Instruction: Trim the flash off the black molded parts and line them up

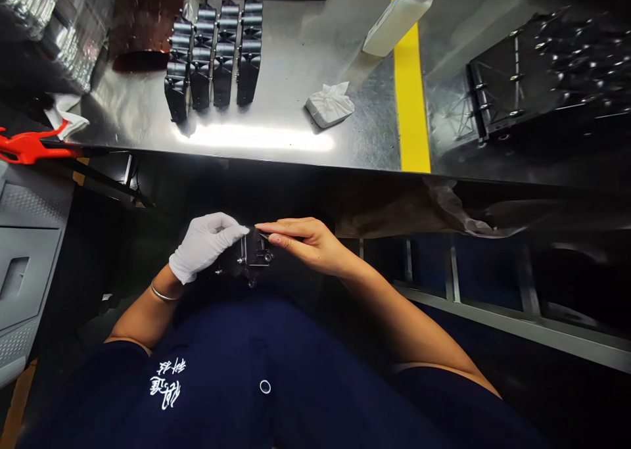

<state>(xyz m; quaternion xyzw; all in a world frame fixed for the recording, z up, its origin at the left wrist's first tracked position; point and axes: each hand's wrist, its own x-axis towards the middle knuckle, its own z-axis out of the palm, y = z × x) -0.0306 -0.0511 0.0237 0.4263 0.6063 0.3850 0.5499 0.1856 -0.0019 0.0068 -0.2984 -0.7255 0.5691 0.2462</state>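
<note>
In front of my torso, below the bench edge, my left hand [204,244] wears a white glove and pinches a glossy black moulded part [255,252] by its upper left side. The part has thin bright edges and small round bosses; its lower outline is lost against the dark clothing. My right hand [308,242] is bare and meets the part from the right, forefinger stretched along its top edge. Between that thumb and forefinger a thin dark sliver shows, too small to name.
Four rows of black parts [224,58] stand on the steel bench [290,61]. A folded white cloth pad [330,105], a white bottle [397,18] and yellow tape [411,107] are to the right. More black parts [522,74] lie far right; a red-handled tool [29,148] sits left.
</note>
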